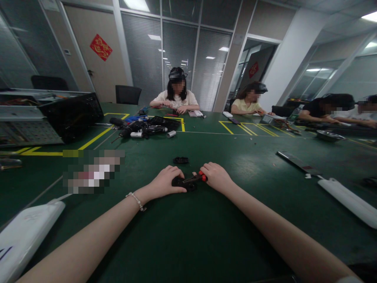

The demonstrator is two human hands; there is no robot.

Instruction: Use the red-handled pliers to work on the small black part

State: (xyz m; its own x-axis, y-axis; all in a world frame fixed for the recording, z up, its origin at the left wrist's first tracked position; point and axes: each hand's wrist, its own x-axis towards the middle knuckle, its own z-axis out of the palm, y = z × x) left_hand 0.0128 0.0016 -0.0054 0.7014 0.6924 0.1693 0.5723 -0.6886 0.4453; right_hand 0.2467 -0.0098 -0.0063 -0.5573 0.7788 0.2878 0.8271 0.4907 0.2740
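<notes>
My left hand [166, 180], with a beaded bracelet at the wrist, grips a small black part [178, 182] whose kind I cannot make out. In my right hand [216, 175] are pliers [202, 176] with red handles, the fingers closed around the grips. The dark jaws point left and reach the black part, though the exact contact is too small to see. Another small black piece [180, 160] lies on the green table just beyond both hands.
A black and grey computer case [73, 118] stands at the left. Farther back are a heap of black tools and cables [141, 126]. White power banks [347, 198] lie on both sides, with a phone [297, 162] at the right. Several people sit across the table [165, 243].
</notes>
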